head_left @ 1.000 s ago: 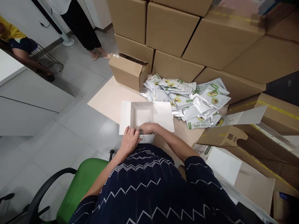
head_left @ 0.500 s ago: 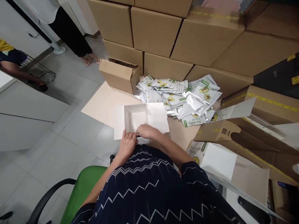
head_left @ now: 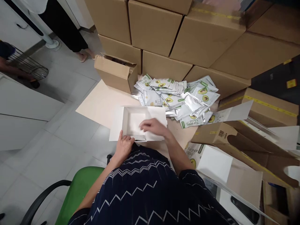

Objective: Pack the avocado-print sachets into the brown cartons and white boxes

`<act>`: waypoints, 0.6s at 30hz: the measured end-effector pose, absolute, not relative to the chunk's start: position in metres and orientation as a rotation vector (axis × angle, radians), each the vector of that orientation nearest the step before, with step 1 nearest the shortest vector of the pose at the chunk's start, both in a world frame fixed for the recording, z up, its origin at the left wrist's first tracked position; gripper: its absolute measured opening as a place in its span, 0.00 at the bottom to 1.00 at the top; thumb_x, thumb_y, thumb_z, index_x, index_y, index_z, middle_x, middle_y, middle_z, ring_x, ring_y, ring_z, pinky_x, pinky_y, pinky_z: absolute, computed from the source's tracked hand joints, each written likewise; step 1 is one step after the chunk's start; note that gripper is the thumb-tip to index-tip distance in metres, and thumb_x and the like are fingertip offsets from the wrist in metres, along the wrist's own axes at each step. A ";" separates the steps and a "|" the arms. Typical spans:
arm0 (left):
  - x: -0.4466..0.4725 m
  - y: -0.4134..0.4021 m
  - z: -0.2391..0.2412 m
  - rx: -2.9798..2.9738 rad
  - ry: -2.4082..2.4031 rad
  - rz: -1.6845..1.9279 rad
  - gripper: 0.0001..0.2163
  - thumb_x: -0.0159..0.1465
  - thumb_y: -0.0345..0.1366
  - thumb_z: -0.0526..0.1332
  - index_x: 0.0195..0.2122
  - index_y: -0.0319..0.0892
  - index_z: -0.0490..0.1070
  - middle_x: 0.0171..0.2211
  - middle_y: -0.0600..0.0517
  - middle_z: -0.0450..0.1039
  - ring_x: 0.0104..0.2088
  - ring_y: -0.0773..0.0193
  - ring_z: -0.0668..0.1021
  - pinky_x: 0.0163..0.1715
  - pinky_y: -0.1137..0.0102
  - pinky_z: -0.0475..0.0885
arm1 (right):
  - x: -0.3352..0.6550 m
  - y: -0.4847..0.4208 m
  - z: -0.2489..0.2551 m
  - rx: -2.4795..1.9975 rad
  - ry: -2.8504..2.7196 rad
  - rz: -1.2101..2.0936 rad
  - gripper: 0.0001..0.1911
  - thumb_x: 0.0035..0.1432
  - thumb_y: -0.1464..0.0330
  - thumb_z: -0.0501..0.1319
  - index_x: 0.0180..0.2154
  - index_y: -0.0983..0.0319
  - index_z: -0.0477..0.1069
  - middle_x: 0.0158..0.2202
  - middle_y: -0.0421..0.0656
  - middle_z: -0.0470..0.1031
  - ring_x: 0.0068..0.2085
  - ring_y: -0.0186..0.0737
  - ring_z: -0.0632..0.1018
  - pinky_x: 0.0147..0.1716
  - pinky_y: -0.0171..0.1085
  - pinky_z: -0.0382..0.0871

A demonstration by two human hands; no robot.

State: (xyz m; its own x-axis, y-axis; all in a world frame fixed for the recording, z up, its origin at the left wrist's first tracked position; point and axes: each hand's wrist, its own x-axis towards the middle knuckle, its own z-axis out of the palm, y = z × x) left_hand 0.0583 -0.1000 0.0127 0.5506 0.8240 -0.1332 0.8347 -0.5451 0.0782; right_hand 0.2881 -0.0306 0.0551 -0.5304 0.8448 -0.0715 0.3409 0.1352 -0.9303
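Observation:
A white carton box [head_left: 117, 125] lies opened up on the table, its flaps spread to the left and right. My left hand [head_left: 125, 144] grips the box's near left edge, thumb on the flap and fingers along the near wall. Over the right part of the box hovers my right hand [head_left: 154, 127], slightly blurred, its fingers loosely bent and nothing seen in them. A thin silvery strip [head_left: 140, 137] shows along the inside of the near wall; what it belongs to is unclear. Behind the box is a heap of white-and-silver avocado sachets [head_left: 173, 100].
A small brown carton [head_left: 114, 73] stands at the table's back left. Large cartons [head_left: 154, 25] are stacked behind. To the right are an open carton [head_left: 220, 132] and white boxes [head_left: 217, 162]. A green chair [head_left: 79, 184] is below; another person's legs [head_left: 65, 28] show at upper left.
My right hand has lifted off the near wall and moved up and right over the box. My left hand stays at the near edge. The view has shifted slightly.

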 end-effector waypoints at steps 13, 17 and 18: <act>0.067 -0.097 0.016 2.634 1.381 -0.225 0.15 0.63 0.24 0.52 0.43 0.46 0.75 0.30 0.50 0.75 0.36 0.57 0.77 0.64 0.43 0.49 | 0.442 0.064 -0.049 -2.595 -1.766 0.380 0.40 0.54 0.75 0.57 0.67 0.49 0.55 0.72 0.44 0.43 0.70 0.59 0.48 0.63 0.57 0.50; 0.067 -0.096 0.014 2.611 1.393 -0.246 0.14 0.63 0.25 0.53 0.41 0.45 0.75 0.30 0.50 0.75 0.34 0.58 0.78 0.65 0.43 0.47 | 0.444 0.062 -0.056 -2.653 -1.810 0.383 0.38 0.59 0.75 0.52 0.68 0.46 0.52 0.72 0.40 0.43 0.70 0.57 0.47 0.63 0.61 0.46; 0.067 -0.096 0.013 2.610 1.394 -0.244 0.14 0.63 0.25 0.53 0.41 0.45 0.75 0.30 0.50 0.75 0.33 0.58 0.78 0.65 0.43 0.46 | 0.445 0.061 -0.056 -2.648 -1.825 0.383 0.36 0.60 0.74 0.51 0.67 0.45 0.53 0.72 0.39 0.44 0.70 0.57 0.48 0.63 0.61 0.46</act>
